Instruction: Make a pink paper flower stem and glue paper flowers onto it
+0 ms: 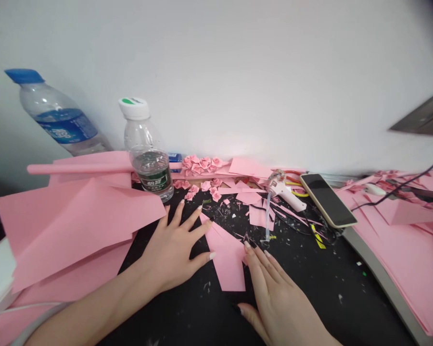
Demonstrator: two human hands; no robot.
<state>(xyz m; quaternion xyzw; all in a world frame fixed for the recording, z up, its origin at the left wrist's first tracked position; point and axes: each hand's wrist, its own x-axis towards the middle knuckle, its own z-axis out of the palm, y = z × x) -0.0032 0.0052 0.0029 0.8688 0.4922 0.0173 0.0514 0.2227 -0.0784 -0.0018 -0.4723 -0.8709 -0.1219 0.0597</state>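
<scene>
A piece of pink paper (pixel 226 259), folded or cut to a pointed shape, lies on the black tabletop (pixel 187 307). My left hand (pixel 171 250) rests flat with its fingers spread, fingertips touching the paper's left edge. At the paper's right edge lies my right hand (pixel 274 288), its fingers stretched out side by side and the thumb apart. I see nothing held in either hand. Just beyond the fingers are pink paper scraps (pixel 261 216) and small folded pink paper roses (pixel 215 193).
Large pink sheets (pixel 79 216) cover the left side, below a clear bottle (pixel 149 158) and a blue-capped bottle (pixel 65 117). A white glue gun (pixel 288 192), cables and a phone (pixel 328 199) lie behind my right hand. More pink sheets (pixel 400 259) are at right, before the wall.
</scene>
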